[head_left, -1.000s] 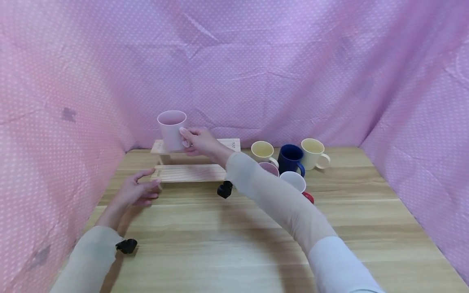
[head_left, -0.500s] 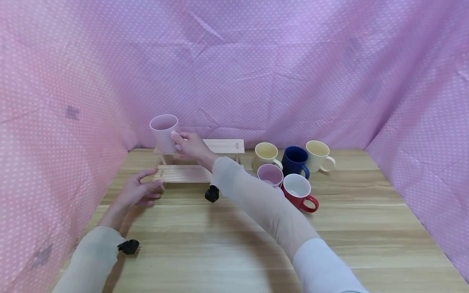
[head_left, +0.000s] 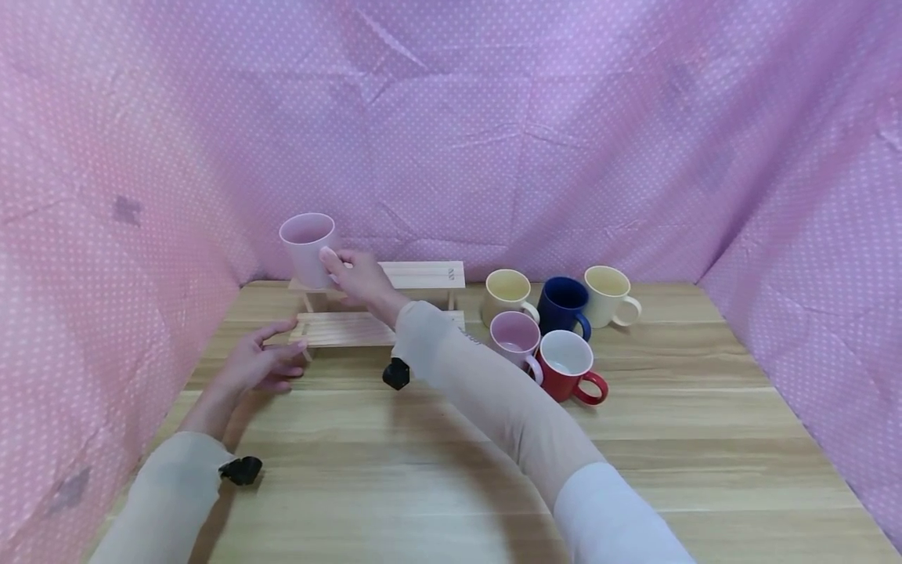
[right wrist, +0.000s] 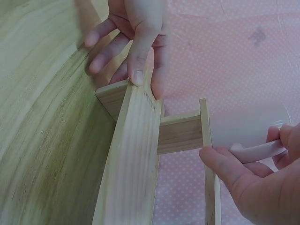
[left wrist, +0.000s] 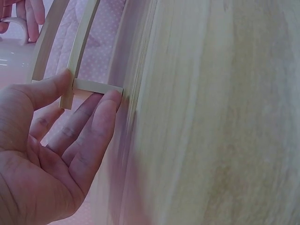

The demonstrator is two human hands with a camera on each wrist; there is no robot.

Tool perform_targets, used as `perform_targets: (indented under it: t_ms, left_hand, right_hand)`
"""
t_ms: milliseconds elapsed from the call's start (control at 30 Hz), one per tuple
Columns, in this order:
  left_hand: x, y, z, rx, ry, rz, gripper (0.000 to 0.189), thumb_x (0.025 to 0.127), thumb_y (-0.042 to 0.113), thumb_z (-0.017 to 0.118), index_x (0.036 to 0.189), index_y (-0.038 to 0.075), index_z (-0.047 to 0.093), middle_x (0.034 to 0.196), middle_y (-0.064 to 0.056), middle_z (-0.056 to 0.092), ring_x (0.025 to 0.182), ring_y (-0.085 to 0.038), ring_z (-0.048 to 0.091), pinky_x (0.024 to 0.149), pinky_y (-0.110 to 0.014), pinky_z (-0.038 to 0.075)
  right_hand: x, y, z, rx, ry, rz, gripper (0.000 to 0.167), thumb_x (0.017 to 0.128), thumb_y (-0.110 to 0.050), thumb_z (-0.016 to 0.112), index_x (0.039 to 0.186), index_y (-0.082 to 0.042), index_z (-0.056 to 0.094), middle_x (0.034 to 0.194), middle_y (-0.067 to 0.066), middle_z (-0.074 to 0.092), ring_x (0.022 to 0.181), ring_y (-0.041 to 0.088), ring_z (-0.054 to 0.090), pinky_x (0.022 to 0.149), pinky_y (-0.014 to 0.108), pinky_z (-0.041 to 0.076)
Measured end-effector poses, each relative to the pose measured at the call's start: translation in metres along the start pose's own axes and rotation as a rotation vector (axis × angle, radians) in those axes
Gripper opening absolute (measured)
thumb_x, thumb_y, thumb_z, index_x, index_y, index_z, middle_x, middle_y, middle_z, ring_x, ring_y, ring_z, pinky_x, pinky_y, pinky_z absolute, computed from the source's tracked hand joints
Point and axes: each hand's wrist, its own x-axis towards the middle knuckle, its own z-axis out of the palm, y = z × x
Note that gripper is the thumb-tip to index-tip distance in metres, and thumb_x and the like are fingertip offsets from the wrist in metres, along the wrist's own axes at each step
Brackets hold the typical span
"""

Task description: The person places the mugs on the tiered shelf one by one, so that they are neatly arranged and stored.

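Note:
My right hand [head_left: 362, 280] holds a pale pink mug [head_left: 305, 257] by its handle, upright at the left end of the upper tier of a two-tier wooden shelf [head_left: 350, 330]. In the right wrist view, the mug's handle [right wrist: 260, 152] lies within the curled fingers, and its base is right by the upper board [right wrist: 209, 180]. My left hand [head_left: 252, 366] pinches the left end of the lower tier. Thumb and index finger lie on opposite sides of the lower board [right wrist: 133, 150], while the other fingers stay near the shelf's leg [left wrist: 96, 86].
Right of the shelf stand several mugs: two cream mugs [head_left: 506, 301] [head_left: 604, 305], a navy mug [head_left: 561, 307], a pink mug [head_left: 513, 345] and a red mug [head_left: 561, 384] with a white inside. They sit on a wood-grain table [head_left: 366, 470]. Pink dotted cloth [head_left: 451, 141] encloses the table.
My right hand has carried the pale pink mug a little to the left, toward the end of the upper tier. The left hand stays at the shelf's left end.

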Motion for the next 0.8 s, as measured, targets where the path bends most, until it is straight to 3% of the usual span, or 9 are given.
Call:
perform_targets:
  t_ms: [167, 400, 633, 800]
  left_hand:
    - [0.0009, 0.0000, 0.0002, -0.007, -0.014, -0.003, 0.084, 0.095, 0.039, 0.073, 0.162, 0.019, 0.026, 0.122, -0.012, 0.071, 0.087, -0.021, 0.075, 0.071, -0.043, 0.064]
    - [0.0022, 0.0005, -0.0005, -0.015, -0.013, -0.012, 0.084, 0.095, 0.038, 0.073, 0.162, 0.019, 0.026, 0.116, -0.006, 0.074, 0.088, -0.021, 0.075, 0.071, -0.043, 0.064]
    - [0.0028, -0.0006, -0.0004, -0.026, -0.016, -0.021, 0.084, 0.095, 0.037, 0.074, 0.162, 0.020, 0.025, 0.112, -0.006, 0.075, 0.087, -0.020, 0.075, 0.070, -0.042, 0.064]
    - [0.0015, 0.0009, -0.0012, -0.019, -0.020, -0.031, 0.086, 0.094, 0.040, 0.074, 0.162, 0.021, 0.025, 0.112, -0.007, 0.075, 0.088, -0.020, 0.075, 0.073, -0.043, 0.063]
  right_hand:
    - [-0.0008, 0.0006, 0.0014, -0.060, 0.017, -0.006, 0.041, 0.104, -0.046, 0.055, 0.117, -0.011, 0.072, 0.118, 0.004, 0.069, 0.103, 0.019, 0.066, 0.079, 0.041, 0.063]
    - [-0.0004, 0.0002, 0.0004, -0.113, 0.018, -0.013, 0.041, 0.104, -0.049, 0.054, 0.111, -0.013, 0.072, 0.117, 0.002, 0.069, 0.099, 0.014, 0.065, 0.070, 0.035, 0.062]
    - [-0.0006, 0.0027, -0.0003, -0.102, 0.002, -0.024, 0.041, 0.105, -0.049, 0.053, 0.113, -0.013, 0.070, 0.112, 0.003, 0.068, 0.098, 0.018, 0.064, 0.066, 0.043, 0.062]
    - [-0.0014, 0.0033, -0.0004, -0.103, 0.008, 0.002, 0.042, 0.104, -0.050, 0.054, 0.120, -0.013, 0.063, 0.117, 0.005, 0.065, 0.107, 0.024, 0.065, 0.076, 0.053, 0.062]
